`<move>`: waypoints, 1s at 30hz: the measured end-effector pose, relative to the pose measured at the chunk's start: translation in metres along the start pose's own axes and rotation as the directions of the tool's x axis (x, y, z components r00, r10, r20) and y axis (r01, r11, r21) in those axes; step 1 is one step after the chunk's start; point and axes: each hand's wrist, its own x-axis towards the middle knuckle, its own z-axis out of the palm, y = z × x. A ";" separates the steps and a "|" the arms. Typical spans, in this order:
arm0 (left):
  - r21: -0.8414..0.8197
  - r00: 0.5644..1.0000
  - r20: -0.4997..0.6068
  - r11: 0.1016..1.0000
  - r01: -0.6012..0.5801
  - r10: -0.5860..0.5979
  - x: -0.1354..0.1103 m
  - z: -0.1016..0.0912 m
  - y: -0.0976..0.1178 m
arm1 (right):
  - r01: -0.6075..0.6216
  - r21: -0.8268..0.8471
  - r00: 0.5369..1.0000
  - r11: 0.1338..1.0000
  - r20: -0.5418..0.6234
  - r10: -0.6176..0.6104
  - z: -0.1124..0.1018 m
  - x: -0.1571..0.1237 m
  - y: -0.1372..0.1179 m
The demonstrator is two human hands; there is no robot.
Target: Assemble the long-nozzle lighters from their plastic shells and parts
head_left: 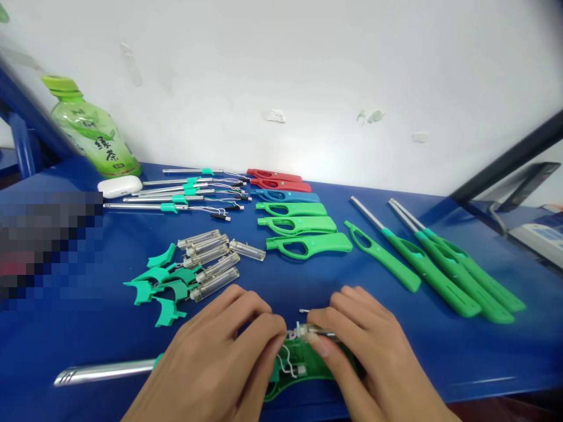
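Note:
My right hand (367,337) pinches a clear lighter fuel tank (303,331) between thumb and fingers, its pale valve end pointing left. Fingers closed, my left hand (224,351) meets the thin wires (290,334) beside that valve end. Below both hands lies an open green lighter casing half (316,372), with white wire and a small black-and-white part inside it. A silver lighter tube (105,372) sticks out leftward from under my left hand. Just above my right fingertips is a small metal piece (304,310). My fingers hide part of the casing.
Several clear fuel tanks (215,283) and teal triggers (169,310) lie left of centre. Behind them are wired tubes (145,207) and red, blue and green casings (303,225). Long-tubed green lighters (433,272) lie right. A tea bottle (94,135) stands back left.

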 end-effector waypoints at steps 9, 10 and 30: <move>0.039 0.999 0.009 0.998 -0.040 0.040 0.001 0.001 0.000 | -0.002 0.008 0.998 1.000 0.059 0.001 0.000 -0.006 0.004; 0.048 0.999 0.009 0.998 -0.049 0.049 0.000 0.001 0.001 | -0.002 0.010 0.997 1.000 0.076 0.001 0.000 -0.007 0.005; 0.067 0.994 -0.077 0.995 -0.074 0.080 0.002 0.006 0.000 | 0.013 0.056 0.993 0.998 0.120 -0.019 0.001 -0.010 0.006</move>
